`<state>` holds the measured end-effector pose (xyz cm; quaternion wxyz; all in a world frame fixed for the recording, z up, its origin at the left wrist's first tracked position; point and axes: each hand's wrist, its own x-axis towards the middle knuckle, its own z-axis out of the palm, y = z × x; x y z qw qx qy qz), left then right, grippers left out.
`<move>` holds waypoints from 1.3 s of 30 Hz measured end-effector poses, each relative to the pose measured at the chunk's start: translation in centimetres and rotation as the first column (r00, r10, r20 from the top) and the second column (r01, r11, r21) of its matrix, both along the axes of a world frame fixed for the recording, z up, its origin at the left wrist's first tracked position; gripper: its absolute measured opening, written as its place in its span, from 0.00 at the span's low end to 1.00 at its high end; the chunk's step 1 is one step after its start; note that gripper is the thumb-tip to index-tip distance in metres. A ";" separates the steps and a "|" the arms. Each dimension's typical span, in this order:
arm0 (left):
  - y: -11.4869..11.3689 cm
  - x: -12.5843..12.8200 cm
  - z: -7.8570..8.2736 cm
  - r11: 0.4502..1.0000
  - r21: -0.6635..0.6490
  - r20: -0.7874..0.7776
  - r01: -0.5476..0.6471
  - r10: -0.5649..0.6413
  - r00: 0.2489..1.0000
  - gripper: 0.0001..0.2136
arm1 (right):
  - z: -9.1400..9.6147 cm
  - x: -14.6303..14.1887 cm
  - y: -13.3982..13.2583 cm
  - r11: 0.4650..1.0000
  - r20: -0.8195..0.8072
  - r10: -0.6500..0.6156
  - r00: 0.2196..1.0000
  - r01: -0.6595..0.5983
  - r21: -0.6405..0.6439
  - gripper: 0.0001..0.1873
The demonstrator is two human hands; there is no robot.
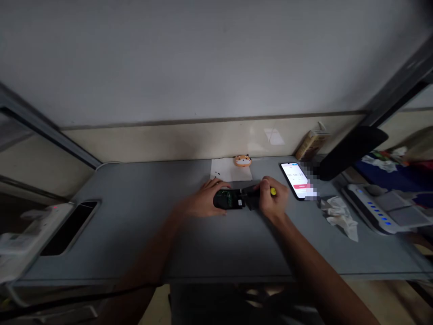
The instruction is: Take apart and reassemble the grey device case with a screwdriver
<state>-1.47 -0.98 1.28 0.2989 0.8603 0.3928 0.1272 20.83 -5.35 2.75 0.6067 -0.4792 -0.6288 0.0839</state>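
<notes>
My left hand [204,201] curls its thumb and fingers around the rounded left end of an opened black electronic device [237,203], steadying it on the grey desk. A green circuit board shows inside the shell, with a small pale label near its right end. My right hand [270,196] is closed in a fist around a tool with a yellow end, likely a screwdriver [273,191]; its tip is hidden. A dark part [251,198] lies between that fist and the device; whether they touch I cannot tell. Behind the device, several tiny dark pieces rest on white paper [225,169].
An orange animal-faced case [243,160] sits on the paper. Rightward are a lit phone [296,178], a drink carton [309,143], crumpled tissue [340,216] and a power strip [375,210] with blue lights. A dark-screened phone [71,228] lies at the left.
</notes>
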 end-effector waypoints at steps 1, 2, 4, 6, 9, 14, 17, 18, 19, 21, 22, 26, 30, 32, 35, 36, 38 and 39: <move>0.1 -0.3 0.0 1.000 -0.010 0.005 -0.009 0.009 1.000 0.36 | 0.0 -0.1 0.0 1.000 -0.028 -0.007 1.000 0.007 -0.014 0.24; 0.2 -0.5 -0.1 1.000 -0.020 0.007 -0.017 0.017 1.000 0.37 | -0.1 -0.3 -0.1 0.999 -0.048 -0.006 0.999 0.004 -0.032 0.25; 0.2 -0.9 0.0 0.999 -0.039 0.007 -0.019 0.020 1.000 0.38 | -0.3 -0.7 -0.1 0.997 -0.052 0.030 0.998 -0.034 -0.069 0.24; 0.3 -1.1 0.1 0.999 -0.047 -0.001 -0.013 0.013 1.000 0.36 | -0.6 -1.3 -0.2 0.991 -0.019 0.099 0.995 -0.100 -0.087 0.23; 0.2 -1.1 0.3 0.999 -0.052 -0.018 -0.017 0.016 1.000 0.34 | -0.9 -2.0 -0.3 0.978 0.033 0.199 0.980 -0.196 -0.076 0.21; -0.1 -1.1 0.7 0.996 -0.080 -0.005 -0.026 0.026 1.000 0.27 | -0.9 -1.8 -0.3 0.980 0.005 0.175 0.985 -0.174 -0.094 0.21; -0.2 -1.1 0.7 0.997 -0.077 0.010 -0.029 0.030 1.000 0.19 | -0.7 -1.2 0.1 0.988 -0.086 0.091 0.992 -0.101 -0.115 0.22; -0.2 -1.1 0.6 0.997 -0.066 0.018 -0.034 0.036 0.999 0.17 | -0.6 -1.1 0.2 0.989 -0.119 0.066 0.991 -0.081 -0.124 0.22; -0.1 -1.0 0.5 0.998 -0.048 0.029 -0.039 0.041 0.999 0.15 | -0.6 -0.9 0.4 0.989 -0.150 0.044 0.988 -0.065 -0.136 0.22; 0.2 -0.9 0.1 0.999 0.001 0.058 -0.045 0.045 0.997 0.12 | -0.5 -0.7 0.6 0.986 -0.205 0.007 0.979 -0.041 -0.163 0.23; 0.3 -0.9 0.0 0.999 0.031 0.076 -0.043 0.040 0.996 0.11 | -0.4 -0.7 0.7 0.984 -0.227 -0.005 0.974 -0.036 -0.176 0.23; 1.0 -0.7 -0.4 0.990 0.141 0.142 -0.017 -0.004 0.990 0.12 | -0.2 -0.7 0.8 0.974 -0.279 -0.045 0.959 -0.019 -0.224 0.23; 1.4 -0.6 -0.5 0.975 0.221 0.165 -0.030 -0.007 0.986 0.16 | 0.1 -0.4 1.1 0.963 -0.342 -0.109 0.933 0.014 -0.270 0.23; 1.7 -0.4 -0.6 0.963 0.264 0.160 -0.053 0.011 0.987 0.17 | 0.1 -0.1 1.4 0.958 -0.391 -0.158 0.907 0.045 -0.283 0.23; 2.6 0.4 -0.8 0.942 0.326 0.126 -0.078 0.038 0.991 0.16 | -0.3 0.7 2.2 0.937 -0.464 -0.249 0.850 0.091 -0.336 0.23; 3.0 0.8 -0.8 0.935 0.346 0.107 -0.077 0.043 0.993 0.15 | -0.4 1.0 2.5 0.923 -0.497 -0.289 0.818 0.101 -0.371 0.23; 4.2 1.8 -0.8 0.922 0.382 0.058 -0.063 0.044 0.997 0.12 | -0.6 1.4 3.0 0.887 -0.585 -0.381 0.716 0.106 -0.449 0.22; 4.8 2.4 -0.7 0.915 0.400 0.032 -0.055 0.046 0.998 0.11 | -0.6 1.5 3.2 0.873 -0.626 -0.414 0.660 0.094 -0.479 0.21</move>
